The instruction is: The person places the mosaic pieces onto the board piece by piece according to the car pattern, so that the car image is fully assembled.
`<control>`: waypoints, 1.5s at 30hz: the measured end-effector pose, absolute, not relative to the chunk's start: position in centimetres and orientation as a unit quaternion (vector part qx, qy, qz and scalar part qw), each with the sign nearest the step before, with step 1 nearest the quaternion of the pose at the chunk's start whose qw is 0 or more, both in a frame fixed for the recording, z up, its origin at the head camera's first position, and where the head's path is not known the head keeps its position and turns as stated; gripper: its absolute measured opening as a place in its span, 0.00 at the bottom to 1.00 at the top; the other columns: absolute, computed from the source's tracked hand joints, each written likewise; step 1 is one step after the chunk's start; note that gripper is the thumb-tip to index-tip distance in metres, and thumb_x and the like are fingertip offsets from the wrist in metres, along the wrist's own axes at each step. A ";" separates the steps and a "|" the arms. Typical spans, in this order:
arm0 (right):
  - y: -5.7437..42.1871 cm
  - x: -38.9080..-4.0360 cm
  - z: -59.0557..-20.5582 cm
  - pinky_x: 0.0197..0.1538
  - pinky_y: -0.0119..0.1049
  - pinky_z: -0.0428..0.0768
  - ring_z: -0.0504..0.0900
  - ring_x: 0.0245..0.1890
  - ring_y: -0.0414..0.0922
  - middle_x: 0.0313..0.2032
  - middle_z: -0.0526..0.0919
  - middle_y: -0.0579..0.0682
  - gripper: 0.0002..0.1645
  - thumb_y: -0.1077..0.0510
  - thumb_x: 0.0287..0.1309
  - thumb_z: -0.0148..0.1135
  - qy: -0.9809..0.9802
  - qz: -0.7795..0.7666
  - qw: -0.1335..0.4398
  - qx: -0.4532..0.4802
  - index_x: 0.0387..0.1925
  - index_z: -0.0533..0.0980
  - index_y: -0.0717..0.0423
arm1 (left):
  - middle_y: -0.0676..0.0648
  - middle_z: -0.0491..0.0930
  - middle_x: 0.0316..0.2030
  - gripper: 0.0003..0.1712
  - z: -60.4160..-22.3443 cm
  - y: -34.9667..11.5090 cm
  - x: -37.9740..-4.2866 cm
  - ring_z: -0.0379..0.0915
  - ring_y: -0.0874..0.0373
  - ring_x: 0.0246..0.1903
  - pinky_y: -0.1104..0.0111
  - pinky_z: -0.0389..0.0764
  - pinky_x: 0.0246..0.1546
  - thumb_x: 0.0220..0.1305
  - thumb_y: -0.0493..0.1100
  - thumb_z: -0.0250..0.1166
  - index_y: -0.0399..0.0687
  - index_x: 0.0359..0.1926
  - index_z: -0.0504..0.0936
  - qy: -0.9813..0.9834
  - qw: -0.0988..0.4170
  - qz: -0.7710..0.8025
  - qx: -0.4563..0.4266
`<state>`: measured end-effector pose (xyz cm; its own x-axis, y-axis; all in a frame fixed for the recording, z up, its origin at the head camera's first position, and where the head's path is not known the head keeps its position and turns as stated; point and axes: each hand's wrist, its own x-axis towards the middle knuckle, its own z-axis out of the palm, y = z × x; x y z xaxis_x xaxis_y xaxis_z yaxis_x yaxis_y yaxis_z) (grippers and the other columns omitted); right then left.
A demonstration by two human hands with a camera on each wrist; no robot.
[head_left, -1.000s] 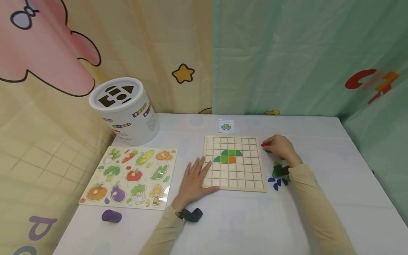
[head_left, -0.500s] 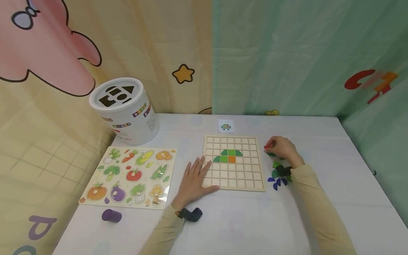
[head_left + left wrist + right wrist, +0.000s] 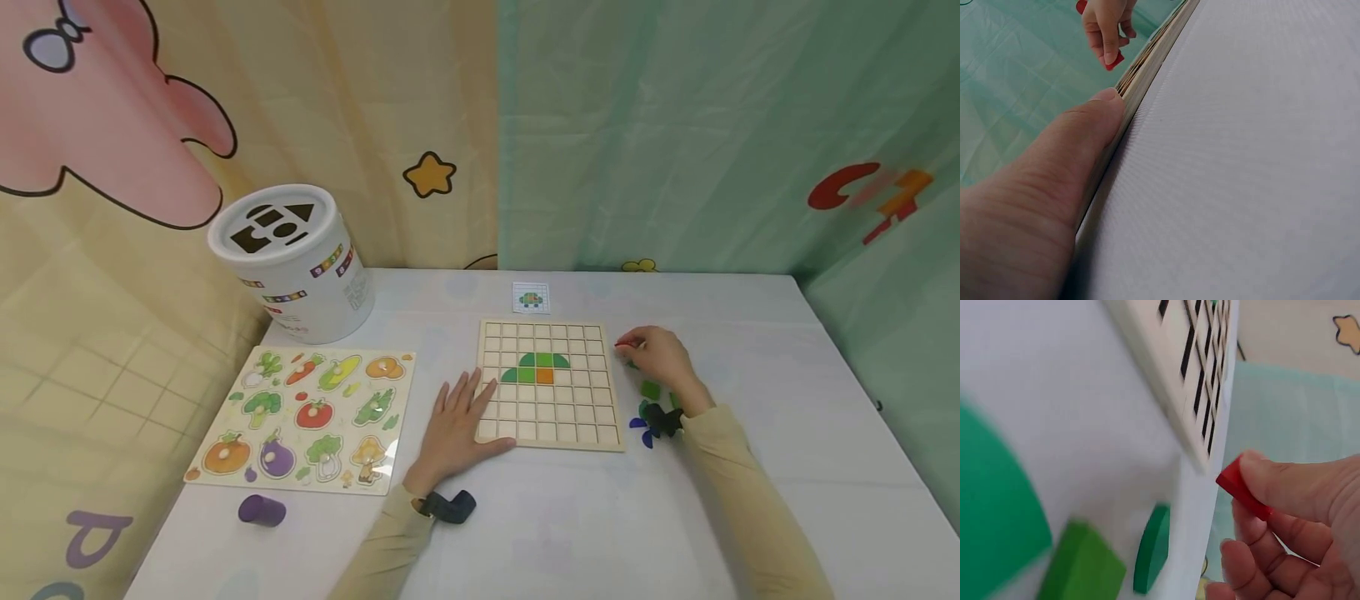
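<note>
The red piece [image 3: 1237, 489] looks light and stiff, best held by its edges; the right hand [image 3: 663, 360] pinches it; the left hand [image 3: 453, 431], fingers [image 3: 467, 392] apart, touches the board [image 3: 558, 411].

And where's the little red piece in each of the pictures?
Head: the red piece is right of centre, pinched in the right hand.
Left wrist: the red piece is near the top, left of centre.
Right wrist: the red piece is right of centre, a bit below the middle.
Shared landmark: the wooden grid board.
</note>
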<state>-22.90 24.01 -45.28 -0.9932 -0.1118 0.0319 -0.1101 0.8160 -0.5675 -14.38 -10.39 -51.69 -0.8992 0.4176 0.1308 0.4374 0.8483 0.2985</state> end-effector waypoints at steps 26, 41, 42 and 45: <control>17.1 -21.0 -46.6 0.29 0.36 0.70 0.71 0.26 0.45 0.27 0.81 0.45 0.03 0.59 0.53 0.70 0.918 -0.368 0.031 -0.144 0.30 0.82 0.55 | 0.44 0.44 0.73 0.56 -52.0 -10.5 -14.8 0.34 0.49 0.72 0.53 0.33 0.69 0.52 0.79 0.51 0.53 0.74 0.53 -0.959 0.047 -0.155 -0.231; 16.6 -21.1 -46.4 0.30 0.37 0.71 0.72 0.26 0.45 0.27 0.81 0.45 0.03 0.60 0.55 0.67 0.936 -0.322 0.041 -0.135 0.31 0.83 0.55 | 0.45 0.44 0.73 0.56 -52.1 -10.4 -14.6 0.34 0.49 0.72 0.53 0.34 0.69 0.53 0.79 0.51 0.54 0.74 0.53 -0.959 0.043 -0.162 -0.230; 16.7 -21.1 -46.3 0.30 0.37 0.71 0.72 0.26 0.45 0.27 0.81 0.45 0.03 0.60 0.56 0.67 0.937 -0.319 0.042 -0.134 0.31 0.83 0.55 | 0.44 0.44 0.73 0.56 -52.1 -10.4 -14.6 0.34 0.49 0.72 0.53 0.34 0.69 0.53 0.79 0.51 0.54 0.74 0.53 -0.958 0.045 -0.163 -0.231; 16.7 -21.2 -46.2 0.30 0.36 0.71 0.72 0.26 0.45 0.27 0.81 0.45 0.03 0.60 0.57 0.66 0.939 -0.314 0.052 -0.133 0.32 0.83 0.56 | 0.44 0.44 0.73 0.56 -52.2 -10.5 -14.6 0.35 0.49 0.72 0.53 0.34 0.69 0.53 0.80 0.50 0.53 0.74 0.54 -0.958 0.050 -0.163 -0.232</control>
